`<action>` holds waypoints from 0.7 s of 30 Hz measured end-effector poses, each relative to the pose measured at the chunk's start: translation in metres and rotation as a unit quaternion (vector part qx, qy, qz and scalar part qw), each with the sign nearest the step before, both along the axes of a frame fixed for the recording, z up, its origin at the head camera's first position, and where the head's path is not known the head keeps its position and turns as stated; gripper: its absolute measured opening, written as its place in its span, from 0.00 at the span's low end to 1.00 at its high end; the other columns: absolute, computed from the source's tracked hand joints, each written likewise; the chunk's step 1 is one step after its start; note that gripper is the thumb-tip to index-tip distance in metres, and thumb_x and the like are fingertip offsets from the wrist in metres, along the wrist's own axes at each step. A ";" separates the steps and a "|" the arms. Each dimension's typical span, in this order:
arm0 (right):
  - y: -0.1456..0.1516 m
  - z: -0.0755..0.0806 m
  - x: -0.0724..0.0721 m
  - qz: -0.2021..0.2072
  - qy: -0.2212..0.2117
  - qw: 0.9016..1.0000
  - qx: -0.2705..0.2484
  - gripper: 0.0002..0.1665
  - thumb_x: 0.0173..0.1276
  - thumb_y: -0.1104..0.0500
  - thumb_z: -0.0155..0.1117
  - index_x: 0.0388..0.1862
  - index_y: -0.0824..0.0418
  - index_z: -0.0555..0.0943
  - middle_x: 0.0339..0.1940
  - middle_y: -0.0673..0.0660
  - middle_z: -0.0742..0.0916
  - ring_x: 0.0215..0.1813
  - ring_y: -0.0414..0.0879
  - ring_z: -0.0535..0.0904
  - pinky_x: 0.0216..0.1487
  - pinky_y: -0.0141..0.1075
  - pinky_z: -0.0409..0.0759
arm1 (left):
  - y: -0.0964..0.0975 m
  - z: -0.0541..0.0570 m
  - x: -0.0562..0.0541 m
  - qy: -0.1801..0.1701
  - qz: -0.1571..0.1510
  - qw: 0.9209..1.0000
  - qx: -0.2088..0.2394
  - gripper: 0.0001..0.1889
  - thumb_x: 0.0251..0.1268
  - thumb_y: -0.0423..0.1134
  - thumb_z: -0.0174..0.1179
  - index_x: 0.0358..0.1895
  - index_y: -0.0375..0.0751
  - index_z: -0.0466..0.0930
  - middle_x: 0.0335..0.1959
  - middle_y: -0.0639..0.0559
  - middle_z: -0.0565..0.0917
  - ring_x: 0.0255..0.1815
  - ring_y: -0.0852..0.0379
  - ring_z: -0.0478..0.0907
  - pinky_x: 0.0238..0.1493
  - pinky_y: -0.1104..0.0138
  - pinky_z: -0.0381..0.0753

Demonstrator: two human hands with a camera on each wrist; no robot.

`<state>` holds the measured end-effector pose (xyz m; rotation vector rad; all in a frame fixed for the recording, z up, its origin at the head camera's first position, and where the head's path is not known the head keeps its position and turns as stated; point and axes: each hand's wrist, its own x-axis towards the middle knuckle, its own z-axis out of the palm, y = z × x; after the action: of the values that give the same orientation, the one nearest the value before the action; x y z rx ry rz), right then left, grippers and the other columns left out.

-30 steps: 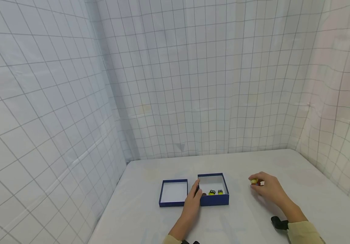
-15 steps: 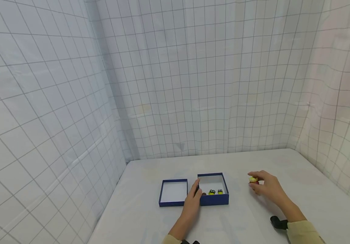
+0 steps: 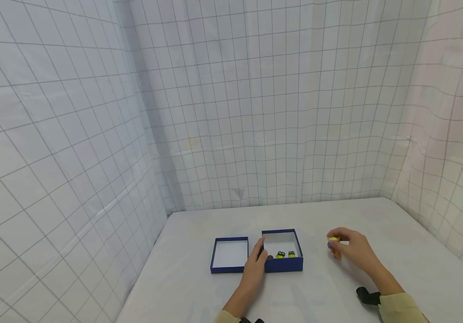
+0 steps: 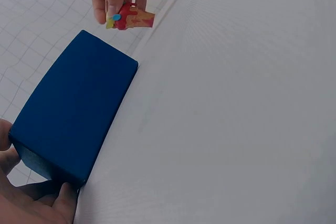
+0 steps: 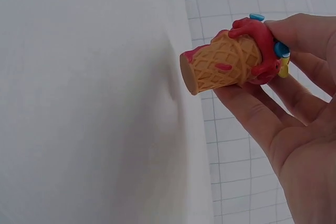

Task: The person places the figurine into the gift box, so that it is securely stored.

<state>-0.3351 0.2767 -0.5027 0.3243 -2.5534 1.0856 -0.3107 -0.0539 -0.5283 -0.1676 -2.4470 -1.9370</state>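
My right hand (image 3: pixel 354 249) pinches a small ice cream cone toy (image 5: pixel 226 59) between thumb and fingertips, above the table to the right of the box. The toy has an orange waffle base, red topping and blue and yellow parts; my fingers hide some of its upper end. In the right wrist view, the base points left. My left hand (image 3: pixel 253 264) grips the left side of an open dark blue box (image 3: pixel 283 265), thumb at its near left corner. Inside stand small yellow figures (image 3: pixel 291 254) with black eyewear, and a brown piece (image 3: pixel 270 257) by the thumb.
Left of the box lies a shallow blue-rimmed lid (image 3: pixel 229 254), white inside up, close beside my left hand. A white cloth covers the table (image 3: pixel 316 296). Grid-patterned white curtains (image 3: pixel 255 134) hang behind it and at both sides.
My right fingers have turned the toy: its blue part now faces left, and its orange base shows below the fingers. The left hand and box have stayed put.
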 end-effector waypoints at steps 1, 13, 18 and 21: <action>-0.001 0.000 0.000 0.001 0.000 1.000 -0.002 0.10 0.67 0.57 0.72 0.47 0.53 0.86 0.36 0.45 0.87 0.50 0.55 0.85 0.50 0.56 0.79 | 0.000 0.000 0.000 0.001 0.001 1.000 0.001 0.26 0.81 0.47 0.45 0.79 0.59 0.60 0.79 0.45 0.60 0.78 0.38 0.54 0.73 0.39 0.53; -0.002 0.005 0.003 0.007 -0.008 0.999 -0.035 0.17 0.70 0.52 0.70 0.53 0.57 0.86 0.46 0.50 0.89 0.52 0.55 0.85 0.51 0.54 0.82 | 0.001 0.002 0.001 0.005 0.000 1.000 0.003 0.26 0.81 0.47 0.45 0.79 0.59 0.60 0.79 0.45 0.60 0.78 0.38 0.54 0.73 0.39 0.54; -0.003 0.009 0.006 0.011 -0.023 0.998 -0.061 0.18 0.70 0.51 0.69 0.55 0.56 0.86 0.48 0.53 0.88 0.54 0.55 0.84 0.47 0.41 0.83 | 0.000 0.001 0.001 0.004 0.001 1.000 0.000 0.26 0.81 0.47 0.45 0.78 0.60 0.60 0.79 0.45 0.61 0.78 0.38 0.54 0.73 0.39 0.54; -0.003 0.011 0.006 0.013 -0.028 0.997 -0.073 0.18 0.70 0.51 0.69 0.56 0.56 0.85 0.53 0.56 0.87 0.55 0.57 0.84 0.46 0.38 0.83 | 0.000 0.001 0.000 0.005 0.003 1.000 -0.001 0.26 0.81 0.47 0.45 0.78 0.60 0.61 0.78 0.45 0.61 0.78 0.37 0.54 0.73 0.39 0.54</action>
<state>-0.3288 0.2738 -0.4918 0.2938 -2.5062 1.3006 -0.3105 -0.0538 -0.5277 -0.1689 -2.4419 -1.9259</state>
